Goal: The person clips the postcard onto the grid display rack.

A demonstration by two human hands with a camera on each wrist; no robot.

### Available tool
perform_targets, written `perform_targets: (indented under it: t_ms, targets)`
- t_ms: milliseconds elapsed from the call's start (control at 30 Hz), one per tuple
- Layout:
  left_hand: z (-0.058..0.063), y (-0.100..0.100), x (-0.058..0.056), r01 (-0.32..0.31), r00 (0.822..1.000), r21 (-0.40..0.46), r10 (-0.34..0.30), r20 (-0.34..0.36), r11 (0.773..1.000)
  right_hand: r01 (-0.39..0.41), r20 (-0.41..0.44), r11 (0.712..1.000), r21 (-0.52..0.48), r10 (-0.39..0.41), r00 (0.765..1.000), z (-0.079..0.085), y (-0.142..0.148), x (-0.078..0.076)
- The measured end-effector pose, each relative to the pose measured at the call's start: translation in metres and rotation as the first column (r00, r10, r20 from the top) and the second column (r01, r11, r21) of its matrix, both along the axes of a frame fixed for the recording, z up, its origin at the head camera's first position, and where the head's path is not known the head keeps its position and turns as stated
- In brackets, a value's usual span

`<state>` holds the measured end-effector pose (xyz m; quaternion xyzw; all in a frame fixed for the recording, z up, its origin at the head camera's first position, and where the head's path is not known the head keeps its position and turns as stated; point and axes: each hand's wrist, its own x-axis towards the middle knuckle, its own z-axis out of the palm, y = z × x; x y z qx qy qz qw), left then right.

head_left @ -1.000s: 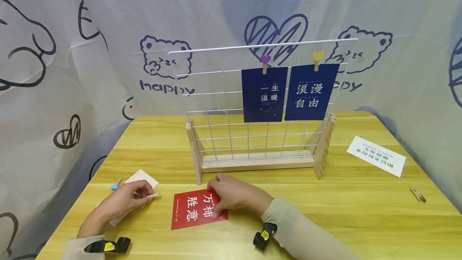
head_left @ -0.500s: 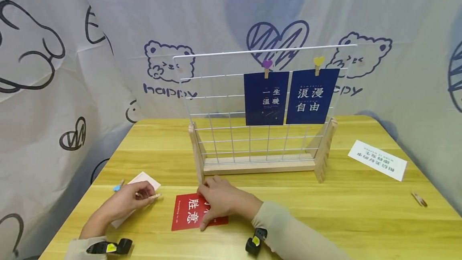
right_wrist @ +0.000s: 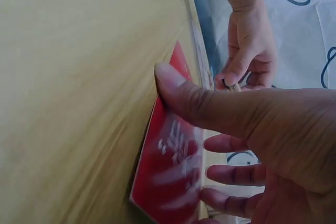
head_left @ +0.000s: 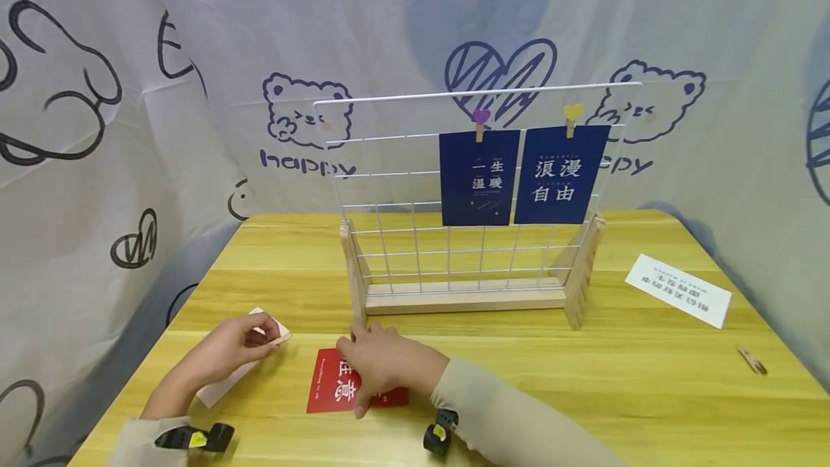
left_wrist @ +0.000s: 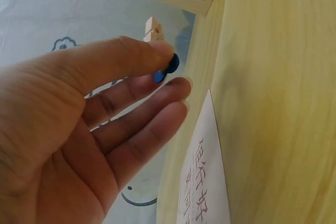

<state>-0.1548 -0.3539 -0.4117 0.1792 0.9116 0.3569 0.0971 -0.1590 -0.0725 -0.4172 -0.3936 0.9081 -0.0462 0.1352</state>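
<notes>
In the head view my left hand (head_left: 236, 348) hovers over a pale pink card (head_left: 227, 384) at the table's left. Its thumb and forefinger pinch a small wooden clothespin (left_wrist: 153, 29) with a blue ornament, clearest in the left wrist view; the other fingers are loosely bent. Over a red card (head_left: 324, 384) with white characters, my right hand (head_left: 392, 362) is spread, covering its right part. In the right wrist view the thumb lies at one long edge of the card and the fingertips at the opposite edge, with the palm off it.
Behind the hands stands a white wire grid rack (head_left: 402, 189) on a wooden base (head_left: 467, 301). Two navy cards hang from it by a purple heart clip (head_left: 480, 121) and a yellow heart clip (head_left: 572, 117). A white card (head_left: 679, 290) and a clothespin (head_left: 752, 361) lie at the right.
My right hand has slid left along the red card, which stays put. The left hand has shifted slightly, still pinching the clothespin, and a light-blue clip beside it is now hidden in the head view.
</notes>
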Motion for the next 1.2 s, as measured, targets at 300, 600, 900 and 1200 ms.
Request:
perform_targets:
  t_ms: [300,600,900,1200]
  targets:
    - [0.003,0.002,-0.004,-0.034,0.999,0.009,0.034,0.025,0.999,0.032,0.011,0.999,-0.041,-0.032,0.999,-0.006,0.004,-0.006]
    - [0.013,0.009,-0.006,-0.021,0.999,0.041,0.022,-0.042,0.999,0.009,0.010,0.990,-0.138,-0.008,1.000,-0.013,0.012,-0.008]
    - [0.027,0.020,-0.007,-0.003,0.998,0.044,0.006,-0.069,0.999,0.030,0.012,0.972,-0.235,-0.028,1.000,-0.012,0.021,-0.015]
    - [0.030,0.031,-0.007,-0.004,0.988,-0.021,0.001,-0.154,1.000,0.028,0.012,0.965,-0.262,-0.025,1.000,-0.005,0.037,-0.023]
